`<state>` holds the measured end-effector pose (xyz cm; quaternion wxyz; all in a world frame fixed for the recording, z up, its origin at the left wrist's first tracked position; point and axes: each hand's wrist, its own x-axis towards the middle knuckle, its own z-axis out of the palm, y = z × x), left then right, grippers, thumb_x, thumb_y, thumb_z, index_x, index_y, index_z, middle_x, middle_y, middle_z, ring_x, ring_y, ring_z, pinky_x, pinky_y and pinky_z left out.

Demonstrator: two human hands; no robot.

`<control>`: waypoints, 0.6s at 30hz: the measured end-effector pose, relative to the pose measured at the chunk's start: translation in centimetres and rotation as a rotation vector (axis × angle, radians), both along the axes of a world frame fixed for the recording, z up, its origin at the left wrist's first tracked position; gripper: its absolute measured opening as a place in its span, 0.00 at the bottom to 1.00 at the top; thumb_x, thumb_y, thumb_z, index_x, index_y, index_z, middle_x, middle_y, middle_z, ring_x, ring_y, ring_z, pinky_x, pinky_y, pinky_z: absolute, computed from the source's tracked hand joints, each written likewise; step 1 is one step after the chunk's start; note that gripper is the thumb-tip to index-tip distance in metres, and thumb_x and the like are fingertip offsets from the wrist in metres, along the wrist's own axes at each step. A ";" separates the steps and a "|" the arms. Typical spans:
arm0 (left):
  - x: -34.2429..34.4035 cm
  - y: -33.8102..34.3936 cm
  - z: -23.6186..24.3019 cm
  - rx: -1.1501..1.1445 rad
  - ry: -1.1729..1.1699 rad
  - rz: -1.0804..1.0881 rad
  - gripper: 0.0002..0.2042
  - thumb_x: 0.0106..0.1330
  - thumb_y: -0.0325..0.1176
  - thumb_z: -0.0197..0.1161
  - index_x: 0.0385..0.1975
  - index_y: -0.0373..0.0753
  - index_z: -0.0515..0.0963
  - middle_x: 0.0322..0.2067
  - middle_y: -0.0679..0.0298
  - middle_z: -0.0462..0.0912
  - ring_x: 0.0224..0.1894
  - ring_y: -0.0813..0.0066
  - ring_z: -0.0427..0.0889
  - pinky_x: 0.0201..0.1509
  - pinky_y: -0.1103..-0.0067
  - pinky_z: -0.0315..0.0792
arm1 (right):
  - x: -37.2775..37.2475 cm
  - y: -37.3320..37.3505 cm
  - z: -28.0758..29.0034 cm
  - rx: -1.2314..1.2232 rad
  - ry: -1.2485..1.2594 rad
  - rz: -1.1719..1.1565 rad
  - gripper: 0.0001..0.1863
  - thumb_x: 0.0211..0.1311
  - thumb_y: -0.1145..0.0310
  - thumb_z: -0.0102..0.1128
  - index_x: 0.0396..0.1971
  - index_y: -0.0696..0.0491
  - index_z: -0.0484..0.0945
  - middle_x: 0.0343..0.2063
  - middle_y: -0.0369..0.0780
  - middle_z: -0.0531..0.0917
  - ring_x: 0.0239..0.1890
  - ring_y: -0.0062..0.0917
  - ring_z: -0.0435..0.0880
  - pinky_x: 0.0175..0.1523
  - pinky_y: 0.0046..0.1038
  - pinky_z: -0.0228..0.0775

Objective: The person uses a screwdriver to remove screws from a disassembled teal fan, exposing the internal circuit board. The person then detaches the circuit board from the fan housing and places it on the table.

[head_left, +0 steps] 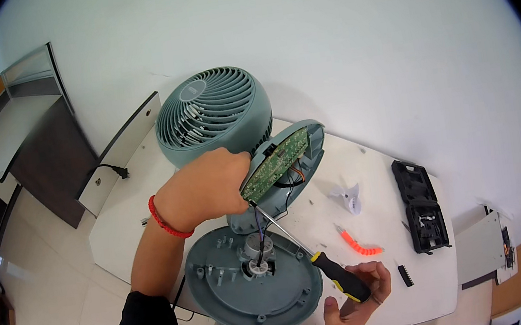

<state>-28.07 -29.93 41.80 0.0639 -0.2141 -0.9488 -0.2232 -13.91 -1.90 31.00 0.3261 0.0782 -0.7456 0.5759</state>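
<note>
My left hand (223,180) is closed on the near left edge of a green circuit board (280,165), which stands tilted in a grey-green fan housing (315,142). In my right hand (358,304) lies a black and yellow screwdriver (340,275), its handle resting against the curled fingers with the thumb apart. The shaft points up and left, its tip by the board's lower corner next to my left hand. Thin wires run from the board toward a small motor (258,248) on the round base cover (233,304). What my left fingertips touch behind the board is hidden.
Behind my left hand stands the round fan head (213,106). A black plug (121,172) lies at the left. On the right are an orange flexible bit extension (358,245), a crumpled white piece (348,199), a black bit strip (406,275) and an unfolded black tool case (420,204).
</note>
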 end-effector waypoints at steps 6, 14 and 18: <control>0.3 -0.7 -0.2 0.002 0.007 0.012 0.16 0.49 0.35 0.69 0.31 0.28 0.76 0.24 0.42 0.82 0.33 0.42 0.84 0.38 0.62 0.78 | 1.3 1.2 0.1 -0.199 -0.341 0.081 0.43 0.58 0.60 0.68 0.69 0.58 0.55 0.49 0.46 0.70 0.49 0.30 0.71 0.58 0.34 0.65; 0.3 0.1 0.9 -0.008 -0.065 0.005 0.17 0.48 0.35 0.69 0.30 0.27 0.76 0.24 0.41 0.81 0.31 0.42 0.84 0.37 0.62 0.77 | 2.0 3.0 -0.7 0.022 -0.326 0.166 0.44 0.62 0.63 0.66 0.71 0.55 0.48 0.47 0.46 0.71 0.47 0.29 0.71 0.57 0.33 0.65; 0.5 -0.1 0.3 -0.029 -0.044 0.036 0.21 0.49 0.36 0.70 0.38 0.26 0.75 0.24 0.41 0.82 0.31 0.42 0.84 0.36 0.62 0.77 | 0.4 0.4 -0.4 -0.013 0.052 0.124 0.44 0.62 0.62 0.66 0.71 0.59 0.52 0.48 0.46 0.71 0.46 0.30 0.72 0.56 0.33 0.65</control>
